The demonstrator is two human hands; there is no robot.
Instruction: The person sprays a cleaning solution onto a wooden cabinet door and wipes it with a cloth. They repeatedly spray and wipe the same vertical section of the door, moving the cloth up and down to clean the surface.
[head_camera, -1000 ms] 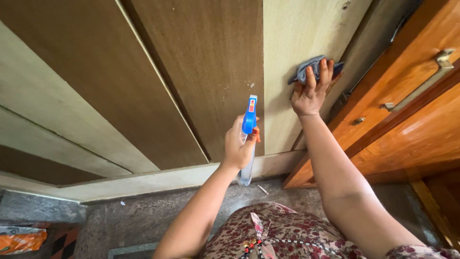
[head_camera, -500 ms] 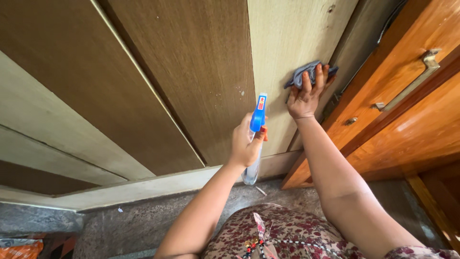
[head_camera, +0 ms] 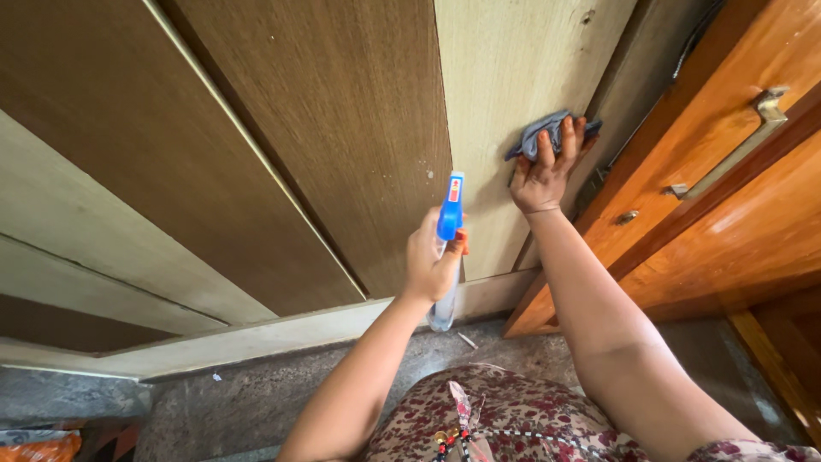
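We hold a spray bottle (head_camera: 447, 244) in our left hand (head_camera: 430, 263), the fingers wrapped closed round its neck, its blue head pointing up toward the panelled wall and its clear body hanging down below the palm, just above the pale skirting board (head_camera: 256, 338); an orange trigger shows at the edge of the fingers, though we cannot tell whether it is pressed; our right hand (head_camera: 544, 175) is raised higher and to the right, its fingers spread flat and pressing a grey cloth (head_camera: 541, 131) against the light wood panel (head_camera: 513, 77), the cloth bunched under and beyond the fingertips, close to the panel's right edge; beside that panel to the left runs a dark brown panel (head_camera: 342, 128) with a few small pale specks on it near the bottle's head; further left the wall goes on in alternating pale and dark strips; to the right stands a glossy orange-brown wooden door (head_camera: 735, 231) bearing a metal pull handle (head_camera: 727, 158) and a small round fitting below it; between the door and the light panel lies a dark narrow gap; below us the speckled stone floor (head_camera: 256, 393) meets the skirting, a small pale scrap lying on it near the bottle's base; a floral garment (head_camera: 513, 419) fills the lower edge of the view.
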